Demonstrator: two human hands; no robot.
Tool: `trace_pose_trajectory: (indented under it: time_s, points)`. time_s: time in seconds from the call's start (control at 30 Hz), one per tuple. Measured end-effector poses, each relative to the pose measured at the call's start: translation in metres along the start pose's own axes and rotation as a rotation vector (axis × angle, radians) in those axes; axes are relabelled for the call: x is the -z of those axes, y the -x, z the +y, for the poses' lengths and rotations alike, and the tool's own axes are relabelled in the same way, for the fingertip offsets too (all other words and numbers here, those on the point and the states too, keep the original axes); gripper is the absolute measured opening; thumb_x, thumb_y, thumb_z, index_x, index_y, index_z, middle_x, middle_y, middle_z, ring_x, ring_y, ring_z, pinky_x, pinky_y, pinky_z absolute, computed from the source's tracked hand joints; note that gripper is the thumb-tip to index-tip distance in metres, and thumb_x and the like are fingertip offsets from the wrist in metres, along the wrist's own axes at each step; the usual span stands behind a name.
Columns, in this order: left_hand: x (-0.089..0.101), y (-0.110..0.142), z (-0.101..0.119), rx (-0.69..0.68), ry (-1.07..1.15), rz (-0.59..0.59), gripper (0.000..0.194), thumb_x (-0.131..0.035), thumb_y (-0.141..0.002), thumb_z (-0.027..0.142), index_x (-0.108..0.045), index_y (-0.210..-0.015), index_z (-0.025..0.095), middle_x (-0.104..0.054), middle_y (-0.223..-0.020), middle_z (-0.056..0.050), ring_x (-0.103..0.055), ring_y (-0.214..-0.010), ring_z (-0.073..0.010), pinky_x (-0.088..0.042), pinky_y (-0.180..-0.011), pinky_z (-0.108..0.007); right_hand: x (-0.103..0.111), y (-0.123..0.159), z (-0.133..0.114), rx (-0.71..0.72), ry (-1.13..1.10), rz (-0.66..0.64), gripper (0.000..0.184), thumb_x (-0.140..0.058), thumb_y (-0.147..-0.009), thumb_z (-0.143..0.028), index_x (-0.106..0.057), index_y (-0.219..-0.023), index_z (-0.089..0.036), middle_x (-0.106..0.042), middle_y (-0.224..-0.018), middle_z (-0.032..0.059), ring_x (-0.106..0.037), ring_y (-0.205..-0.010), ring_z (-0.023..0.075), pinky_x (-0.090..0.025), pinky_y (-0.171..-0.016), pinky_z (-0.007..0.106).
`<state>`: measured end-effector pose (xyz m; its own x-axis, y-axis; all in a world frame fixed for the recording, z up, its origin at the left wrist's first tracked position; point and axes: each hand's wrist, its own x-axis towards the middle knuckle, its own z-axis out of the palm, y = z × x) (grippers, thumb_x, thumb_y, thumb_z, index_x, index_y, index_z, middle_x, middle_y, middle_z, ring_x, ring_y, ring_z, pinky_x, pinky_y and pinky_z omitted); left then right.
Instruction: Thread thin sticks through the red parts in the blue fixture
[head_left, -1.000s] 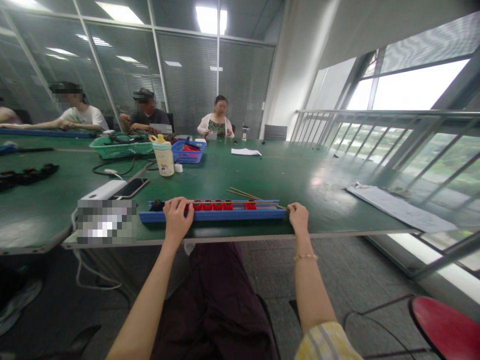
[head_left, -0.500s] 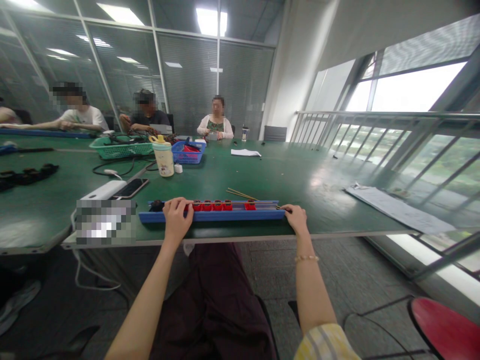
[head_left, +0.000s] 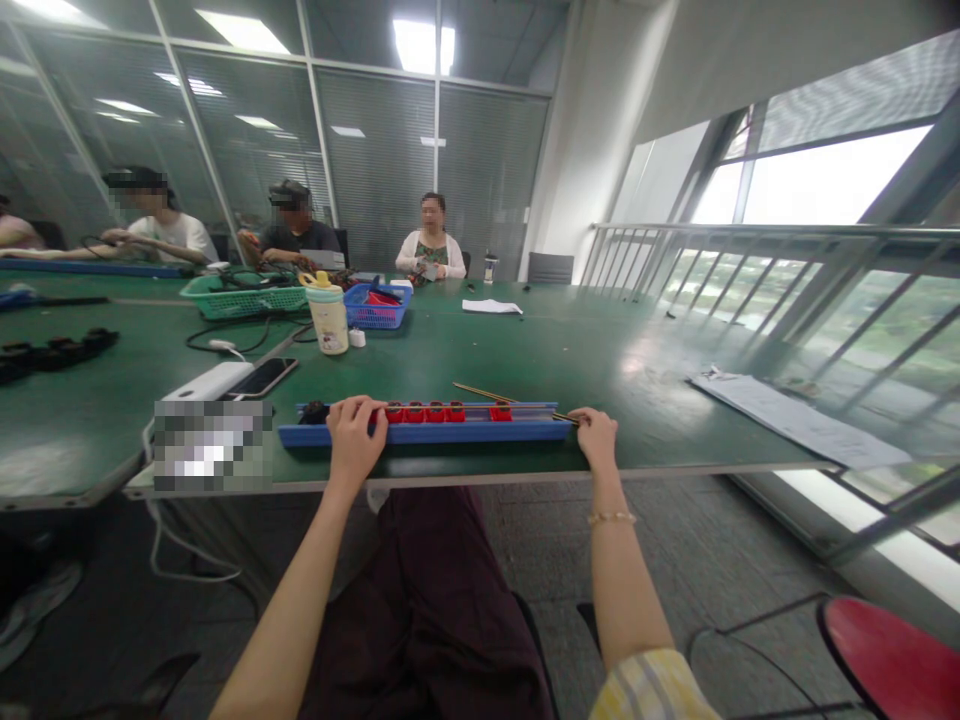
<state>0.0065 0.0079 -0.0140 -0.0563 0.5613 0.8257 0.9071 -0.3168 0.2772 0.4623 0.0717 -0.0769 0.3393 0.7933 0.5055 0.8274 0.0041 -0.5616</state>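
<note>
A long blue rail (head_left: 420,433) lies along the near edge of the green table (head_left: 570,350), with a row of red blocks (head_left: 424,412) seated in its channel and one more red block (head_left: 501,411) set apart. A dark part (head_left: 313,412) sits at its left end. My left hand (head_left: 354,435) curls over the rail just left of the red row. My right hand (head_left: 596,435) is at the rail's right end, its fingertips pinching thin wooden rods (head_left: 487,394). The rods run back and left behind the rail, and part of them is hidden.
Left of my hands lie a white power bank (head_left: 202,381) and a phone (head_left: 261,377). Farther on stand a bottle (head_left: 328,318), a blue basket (head_left: 376,305) and a green basket (head_left: 244,296). Papers (head_left: 799,420) lie at right. Several people sit across the table.
The rods' far ends have swung down closer to the rail, and my right hand has shifted slightly along its end. My left hand stays in place.
</note>
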Motion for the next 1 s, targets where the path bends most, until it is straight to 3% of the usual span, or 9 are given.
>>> trace_pose_trajectory:
  time_s: [0.23, 0.33, 0.43, 0.67, 0.83, 1.0]
  points:
    - [0.001, 0.000, 0.001, 0.002, 0.001, -0.001, 0.022, -0.049, -0.092, 0.031, -0.069, -0.097, 0.022, -0.062, -0.104, -0.009, -0.049, -0.105, -0.0255, -0.036, -0.096, -0.041, 0.006, -0.001, -0.002, -0.016, -0.148, 0.123, 0.034, -0.041, -0.076, -0.023, -0.074, -0.084, -0.019, -0.070, -0.083, 0.0113, -0.058, -0.083, 0.0254, -0.042, -0.083, 0.038]
    - [0.000, 0.000, 0.001, 0.016, -0.004, 0.007, 0.022, -0.049, -0.092, 0.031, -0.068, -0.098, 0.022, -0.061, -0.105, -0.009, -0.049, -0.106, -0.0261, -0.036, -0.097, -0.041, 0.013, 0.000, -0.009, -0.014, -0.211, 0.207, 0.035, -0.040, -0.077, -0.026, -0.072, -0.090, -0.018, -0.071, -0.088, 0.0117, -0.059, -0.081, 0.0247, -0.044, -0.082, 0.038]
    - [0.000, 0.000, 0.000, 0.039, -0.011, 0.018, 0.023, -0.048, -0.092, 0.031, -0.068, -0.099, 0.022, -0.060, -0.106, -0.010, -0.048, -0.106, -0.0263, -0.036, -0.098, -0.041, 0.024, 0.000, -0.021, 0.023, -0.284, 0.211, 0.035, -0.043, -0.081, -0.031, -0.070, -0.096, -0.017, -0.070, -0.090, 0.0113, -0.061, -0.080, 0.0233, -0.046, -0.081, 0.037]
    - [0.001, 0.000, 0.000, 0.099, -0.049, 0.043, 0.026, -0.046, -0.092, 0.033, -0.068, -0.101, 0.021, -0.058, -0.107, -0.012, -0.047, -0.106, -0.0275, -0.036, -0.097, -0.043, 0.045, 0.004, -0.063, 0.228, -0.340, -0.030, 0.036, -0.047, -0.090, -0.047, -0.069, -0.097, -0.019, -0.069, -0.082, 0.0069, -0.061, -0.073, 0.0204, -0.047, -0.077, 0.034]
    - [0.002, 0.001, 0.002, 0.169, -0.107, 0.061, 0.028, -0.046, -0.091, 0.034, -0.068, -0.101, 0.021, -0.056, -0.108, -0.012, -0.047, -0.105, -0.0290, -0.036, -0.094, -0.043, 0.045, 0.009, -0.089, 0.320, -0.342, -0.124, 0.039, -0.048, -0.091, -0.053, -0.068, -0.093, -0.020, -0.066, -0.075, 0.0040, -0.059, -0.070, 0.0186, -0.045, -0.073, 0.031]
    - [0.003, 0.001, 0.004, 0.192, -0.137, 0.019, 0.028, -0.045, -0.091, 0.034, -0.067, -0.103, 0.021, -0.058, -0.106, -0.011, -0.047, -0.105, -0.0293, -0.036, -0.091, -0.043, 0.041, 0.012, -0.096, 0.365, -0.334, -0.258, 0.038, -0.052, -0.089, -0.055, -0.068, -0.087, -0.020, -0.064, -0.072, 0.0028, -0.058, -0.069, 0.0183, -0.042, -0.067, 0.030]
